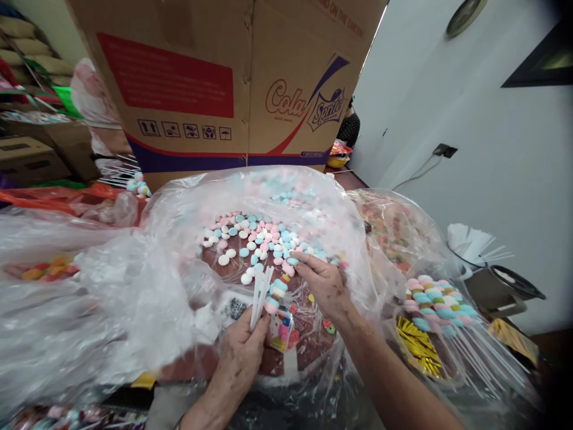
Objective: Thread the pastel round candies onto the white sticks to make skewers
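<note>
holding white sticks (258,301) between left fingers (261,331), blue candy (292,261) at right fingers (308,263)

Soft, diffuse indoor light; the wall (496,143) is pale, the carton (192,36) dimmer. Glare streaks the plastic bag (120,310) and bleaches the sticks (260,295). Small print on the carton blurs; wide-angle stretch bends the edges, darkening at right.

Two hands (244,346), one Cola-printed carton (224,77), dozens of candies (270,236)
</note>
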A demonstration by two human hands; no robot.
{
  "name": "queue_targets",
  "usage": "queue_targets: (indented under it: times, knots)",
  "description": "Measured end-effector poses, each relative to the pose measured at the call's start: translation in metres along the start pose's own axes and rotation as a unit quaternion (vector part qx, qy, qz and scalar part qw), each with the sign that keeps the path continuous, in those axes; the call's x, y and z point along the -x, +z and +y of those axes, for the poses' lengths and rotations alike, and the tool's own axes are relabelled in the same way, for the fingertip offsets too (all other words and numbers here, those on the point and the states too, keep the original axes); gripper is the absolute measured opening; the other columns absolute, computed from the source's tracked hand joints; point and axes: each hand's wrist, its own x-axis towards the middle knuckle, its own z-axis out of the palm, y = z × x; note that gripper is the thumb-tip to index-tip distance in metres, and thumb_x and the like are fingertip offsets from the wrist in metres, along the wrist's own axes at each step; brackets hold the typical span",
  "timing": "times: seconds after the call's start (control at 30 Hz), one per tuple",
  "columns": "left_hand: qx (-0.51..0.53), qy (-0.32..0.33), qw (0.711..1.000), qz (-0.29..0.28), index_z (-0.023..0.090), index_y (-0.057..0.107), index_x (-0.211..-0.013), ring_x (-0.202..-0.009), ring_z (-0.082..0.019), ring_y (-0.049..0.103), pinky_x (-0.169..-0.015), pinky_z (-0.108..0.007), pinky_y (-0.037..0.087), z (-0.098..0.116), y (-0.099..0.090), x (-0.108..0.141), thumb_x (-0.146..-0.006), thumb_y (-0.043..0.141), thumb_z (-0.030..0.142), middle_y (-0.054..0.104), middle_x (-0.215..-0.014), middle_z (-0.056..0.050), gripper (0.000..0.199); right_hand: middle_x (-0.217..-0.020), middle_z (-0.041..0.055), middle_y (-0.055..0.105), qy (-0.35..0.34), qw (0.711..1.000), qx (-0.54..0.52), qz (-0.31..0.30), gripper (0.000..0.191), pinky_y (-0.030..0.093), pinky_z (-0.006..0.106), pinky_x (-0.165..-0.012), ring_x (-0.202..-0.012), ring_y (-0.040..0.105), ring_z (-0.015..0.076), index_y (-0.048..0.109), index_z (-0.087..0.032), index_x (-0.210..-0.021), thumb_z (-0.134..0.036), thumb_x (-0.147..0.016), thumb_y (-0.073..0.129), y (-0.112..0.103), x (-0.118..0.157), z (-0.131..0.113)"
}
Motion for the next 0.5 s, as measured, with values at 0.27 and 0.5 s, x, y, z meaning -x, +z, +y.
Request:
queue_targets:
  times: [0.27, 0.5]
  knots:
    - [-0.016, 0.001, 0.999, -0.041, 0.019, 0.075, -0.090, -0.055, -0.017, 0.054, -0.053, -0.024, 0.041, 0.0006, -0.0032, -0.0007, -0.081, 0.053, 0.046, 0.062, -0.056, 0.002, 0.036, -0.116, 0.0010, 0.071, -0.076, 0.993, 0.075, -0.059, 0.032, 0.050, 0.036, -0.096, -0.107, 0.065, 0.0201, 0.071, -0.026, -0.116, -0.033, -0.089, 0.055, 0.0014, 0.0119, -0.0098]
    - [-0.037, 0.006, 0.999, -0.037, 0.019, 0.074, -0.098, -0.063, -0.020, 0.059, -0.061, -0.027, 0.045, 0.0006, -0.0057, -0.0018, -0.082, 0.053, 0.043, 0.069, -0.066, 0.000, 0.036, -0.114, 0.0018, 0.072, -0.129, 0.981, 0.113, -0.088, 0.032, 0.052, 0.037, -0.095, -0.104, 0.067, 0.0203, 0.072, -0.027, -0.115, -0.027, -0.088, 0.053, -0.0022, 0.0113, -0.0057]
